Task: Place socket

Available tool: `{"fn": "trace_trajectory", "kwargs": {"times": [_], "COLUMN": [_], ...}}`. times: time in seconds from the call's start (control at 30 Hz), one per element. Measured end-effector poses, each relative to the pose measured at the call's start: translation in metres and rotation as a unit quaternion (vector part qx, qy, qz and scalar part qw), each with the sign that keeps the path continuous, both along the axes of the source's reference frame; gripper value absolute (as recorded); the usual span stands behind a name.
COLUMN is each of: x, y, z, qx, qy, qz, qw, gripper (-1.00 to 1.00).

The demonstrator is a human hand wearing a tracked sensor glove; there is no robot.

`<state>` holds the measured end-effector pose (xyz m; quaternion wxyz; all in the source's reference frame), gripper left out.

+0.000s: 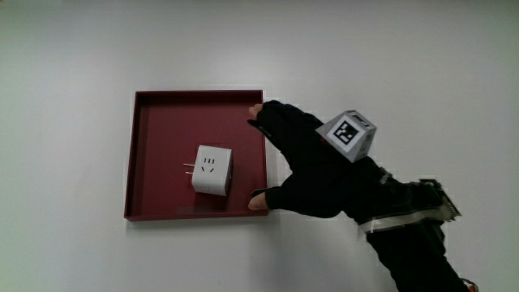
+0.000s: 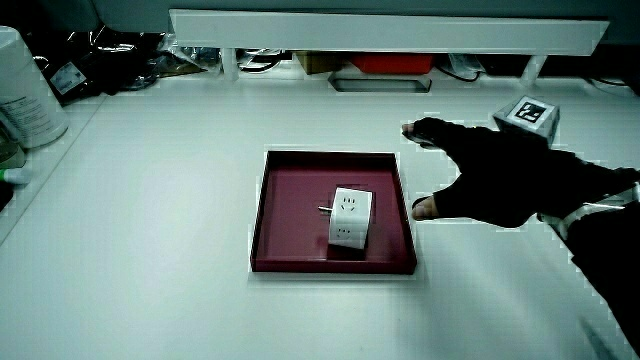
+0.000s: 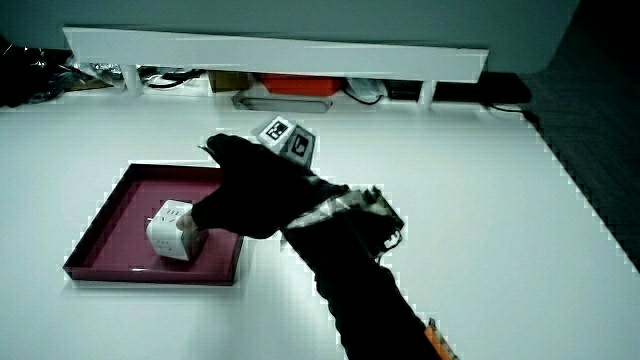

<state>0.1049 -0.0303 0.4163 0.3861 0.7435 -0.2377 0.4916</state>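
A white cube-shaped socket (image 1: 212, 169) with metal prongs lies inside a dark red square tray (image 1: 156, 122); both side views show the socket (image 2: 350, 220) (image 3: 171, 231) in the tray (image 2: 290, 200) (image 3: 110, 225). The gloved hand (image 1: 312, 166) rests beside the tray's edge, fingers spread and holding nothing. Its thumb touches the tray's corner nearer to the person, and a fingertip reaches the tray's rim. The hand (image 2: 490, 180) is apart from the socket. In a side view the hand (image 3: 260, 190) partly hides the tray.
A low white partition (image 2: 390, 35) runs along the table's edge farthest from the person, with cables and boxes under it. A white container (image 2: 25, 90) stands at the table's edge in a side view.
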Motion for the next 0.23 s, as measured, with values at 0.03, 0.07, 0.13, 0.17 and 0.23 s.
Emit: {"fn": "trace_trajectory", "kwargs": {"times": [0.03, 0.07, 0.13, 0.17, 0.23], "x": [0.004, 0.008, 0.015, 0.020, 0.026], "y": [0.000, 0.000, 0.000, 0.000, 0.001], "z": [-0.005, -0.011, -0.023, -0.027, -0.036], "qx": [0.000, -0.005, -0.014, -0.006, -0.010], "qy": [0.010, 0.029, 0.023, 0.044, 0.045], "qz": [0.002, 0.004, 0.007, 0.005, 0.011], "qw": [0.9999, 0.9996, 0.9996, 0.9990, 0.9989], "gripper": [-1.00, -1.00, -1.00, -1.00, -1.00]}}
